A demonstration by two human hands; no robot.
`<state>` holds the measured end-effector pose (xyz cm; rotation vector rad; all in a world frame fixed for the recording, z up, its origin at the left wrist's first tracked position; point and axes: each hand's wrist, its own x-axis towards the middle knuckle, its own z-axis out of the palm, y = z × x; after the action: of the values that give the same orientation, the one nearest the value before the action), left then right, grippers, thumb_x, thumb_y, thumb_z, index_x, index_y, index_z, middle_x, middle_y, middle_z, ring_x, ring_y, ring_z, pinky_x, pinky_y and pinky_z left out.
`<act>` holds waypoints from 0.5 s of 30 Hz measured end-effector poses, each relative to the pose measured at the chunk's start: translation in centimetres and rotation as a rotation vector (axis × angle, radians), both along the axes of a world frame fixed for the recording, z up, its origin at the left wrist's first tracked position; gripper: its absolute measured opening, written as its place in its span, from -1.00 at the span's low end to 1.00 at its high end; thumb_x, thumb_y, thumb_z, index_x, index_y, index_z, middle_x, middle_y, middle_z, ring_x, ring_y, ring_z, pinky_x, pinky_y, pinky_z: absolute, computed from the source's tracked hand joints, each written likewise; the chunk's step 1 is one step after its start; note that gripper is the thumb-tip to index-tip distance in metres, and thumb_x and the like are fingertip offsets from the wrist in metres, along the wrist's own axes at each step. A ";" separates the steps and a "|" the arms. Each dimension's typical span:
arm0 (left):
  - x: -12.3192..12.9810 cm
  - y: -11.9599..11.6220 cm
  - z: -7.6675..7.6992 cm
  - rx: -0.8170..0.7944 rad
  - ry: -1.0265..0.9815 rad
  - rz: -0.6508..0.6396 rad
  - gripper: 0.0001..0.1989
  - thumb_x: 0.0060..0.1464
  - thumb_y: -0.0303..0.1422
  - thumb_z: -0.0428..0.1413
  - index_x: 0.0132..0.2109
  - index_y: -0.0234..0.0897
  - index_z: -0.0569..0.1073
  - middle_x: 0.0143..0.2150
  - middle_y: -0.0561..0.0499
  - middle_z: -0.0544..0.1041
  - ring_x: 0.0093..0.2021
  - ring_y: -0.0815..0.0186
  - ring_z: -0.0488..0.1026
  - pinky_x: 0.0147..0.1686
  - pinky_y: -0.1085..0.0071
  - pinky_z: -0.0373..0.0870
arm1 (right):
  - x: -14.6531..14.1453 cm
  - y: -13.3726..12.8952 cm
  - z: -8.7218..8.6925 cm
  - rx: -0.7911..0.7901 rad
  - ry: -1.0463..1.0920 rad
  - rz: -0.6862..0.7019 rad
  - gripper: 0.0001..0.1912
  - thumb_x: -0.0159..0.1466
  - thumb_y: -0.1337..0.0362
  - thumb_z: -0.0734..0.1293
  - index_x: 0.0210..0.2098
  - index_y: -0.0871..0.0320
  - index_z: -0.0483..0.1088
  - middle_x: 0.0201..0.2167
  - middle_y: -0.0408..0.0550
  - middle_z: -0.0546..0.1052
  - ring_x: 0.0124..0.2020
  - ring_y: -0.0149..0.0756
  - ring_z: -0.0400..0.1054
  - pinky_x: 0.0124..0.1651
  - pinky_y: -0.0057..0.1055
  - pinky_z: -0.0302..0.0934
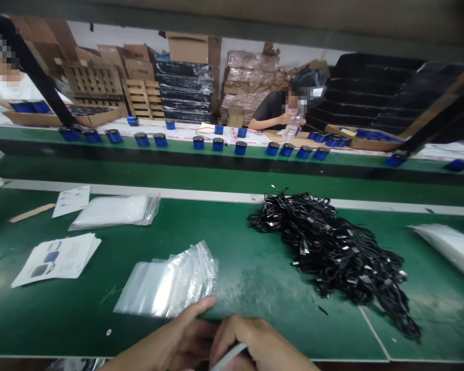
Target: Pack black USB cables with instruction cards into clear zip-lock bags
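Observation:
At the near edge of the green bench, my right hand is closed, with a thin whitish strip-like edge of something showing at its fingers; the rest of that thing is hidden. My left hand is right beside it, thumb stretched out and apart from the fingers, whose tips are partly hidden by the right hand. Just beyond the left thumb lies a fanned stack of clear zip bags. A large heap of coiled black cables with metal plugs lies to the right.
Printed leaflets and a filled plastic pack lie on the left. Another white pack is at the right. Beyond, several blue cylinders with black tops line a belt, where a co-worker sits. A shelf beam crosses overhead.

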<state>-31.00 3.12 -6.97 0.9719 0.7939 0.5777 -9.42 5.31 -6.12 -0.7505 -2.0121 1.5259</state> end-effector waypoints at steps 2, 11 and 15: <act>0.5 0.6 0.2 -0.043 -0.060 -0.114 -0.33 -0.01 -0.01 0.14 0.22 -0.07 0.21 -0.07 -0.07 0.55 0.01 0.06 0.46 0.06 0.03 0.23 | -0.4 0.4 1.2 -0.014 -0.083 0.089 -0.86 0.24 0.41 0.24 -0.25 0.13 0.41 -0.27 -0.04 0.57 -0.28 -0.31 0.47 -0.23 -0.48 0.28; 2.3 1.6 2.2 -0.185 -0.195 -0.177 -0.30 -0.21 -0.03 0.29 0.07 -0.27 0.38 -0.17 -0.06 0.53 -0.10 0.13 0.46 -0.07 0.28 0.31 | -0.2 1.3 3.9 -0.114 -0.368 0.074 -0.61 0.19 0.31 0.33 0.02 0.09 0.32 -0.07 0.00 0.48 -0.05 -0.15 0.36 -0.05 -0.27 0.26; 1.7 0.6 1.0 -0.156 -0.114 0.112 -0.46 -0.08 0.05 0.15 -0.17 -0.37 0.53 -0.32 -0.10 0.60 -0.34 0.20 0.55 -0.30 0.37 0.41 | -0.5 0.3 1.1 0.249 -0.176 -0.251 -0.24 0.03 0.16 0.48 0.17 -0.01 0.14 0.05 0.03 0.38 0.07 -0.03 0.26 0.10 -0.10 0.16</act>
<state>-29.33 3.69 -5.97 0.7481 0.7823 0.6519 -9.91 5.59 -4.98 -1.0175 -2.0909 1.0779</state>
